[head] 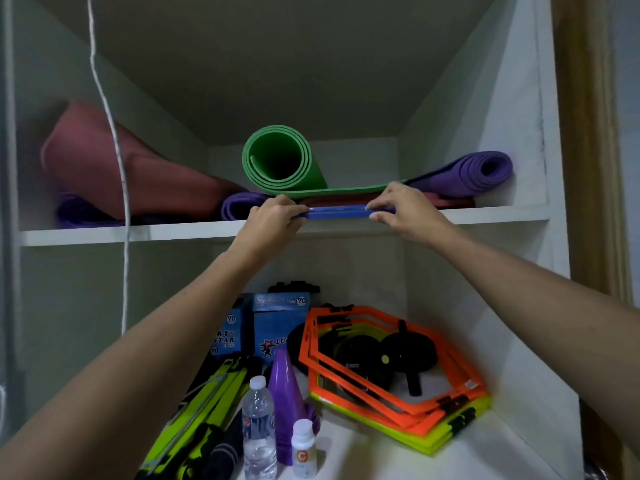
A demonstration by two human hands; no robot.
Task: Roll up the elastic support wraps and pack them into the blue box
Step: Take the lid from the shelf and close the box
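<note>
A flat blue box [341,213] lies edge-on at the front of the upper shelf [502,214], under the green mat's loose flap. My left hand [273,220] grips its left end, fingers curled over the top. My right hand [403,209] pinches its right end between thumb and fingers. No elastic wraps can be made out for certain; dark striped rolled fabric [221,457] lies at the bottom of the lower shelf.
Rolled green mat [280,161], purple mat [474,173] and a maroon bag [114,164] fill the upper shelf. Below stand blue cartons [277,327], orange hexagon rings [381,358], a purple cone [285,386], a water bottle [258,427], a small white bottle [304,448]. A white cord [121,188] hangs at left.
</note>
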